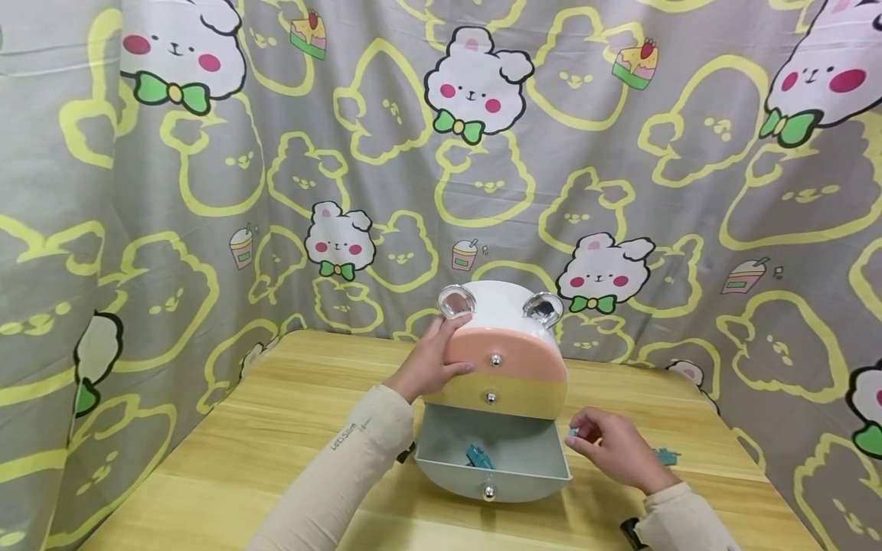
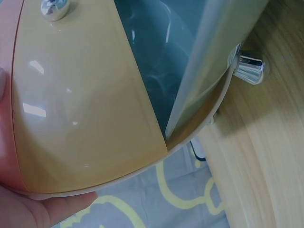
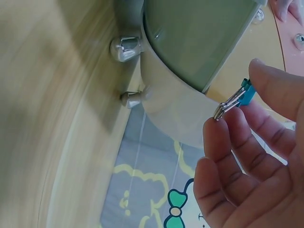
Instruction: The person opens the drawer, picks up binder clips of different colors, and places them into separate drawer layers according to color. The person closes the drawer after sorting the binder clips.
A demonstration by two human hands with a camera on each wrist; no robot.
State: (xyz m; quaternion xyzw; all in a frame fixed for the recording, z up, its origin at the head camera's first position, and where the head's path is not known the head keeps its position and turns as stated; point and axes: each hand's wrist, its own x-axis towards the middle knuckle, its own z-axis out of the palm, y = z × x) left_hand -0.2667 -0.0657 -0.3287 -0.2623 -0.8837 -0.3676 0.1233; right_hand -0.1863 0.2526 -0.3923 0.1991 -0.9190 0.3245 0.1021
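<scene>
A small drawer box [image 1: 506, 306] with silver ears stands on the table; its pink and yellow fronts are closed and the bottom green drawer [image 1: 451, 473] is pulled out. My left hand [image 1: 430, 360] grips the box's upper left edge, with part of the hand over the pink front. Just right of the drawer, my right hand [image 1: 613, 444] pinches a teal binder clip [image 3: 246, 93] with silver wire handles between thumb and fingers. Inside the drawer lies a teal clip [image 1: 479, 457]. More teal [image 1: 665, 457], probably clips, shows on the table behind the right hand, partly covered by it.
The wooden table [image 1: 227, 467] extends to both sides of the box. A grey curtain [image 1: 386, 176] with rabbit prints hangs behind and at the sides. A round silver knob [image 1: 489, 492] sticks out from the open drawer's front.
</scene>
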